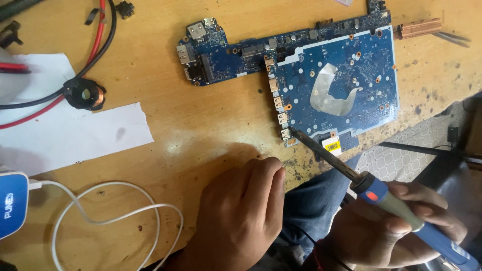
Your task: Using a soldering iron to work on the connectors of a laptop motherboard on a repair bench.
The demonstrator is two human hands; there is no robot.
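Observation:
A blue laptop circuit board (341,75) lies on the wooden workbench (201,125), with a strip of silver foil near its middle. My right hand (396,226) grips a blue-handled soldering iron (396,200); its dark tip touches a small connector at the board's lower left edge. My left hand (241,216) rests on the bench edge just below the board, fingers curled together around what looks like a thin wire pointing toward the tip.
White paper sheets (75,135) lie at the left. Red and black cables with a small black ring (84,94) cross them. A white cable (100,216) loops from a blue-white device (12,203). A copper part (419,27) sits at top right. My jeans-clad knee shows below the bench.

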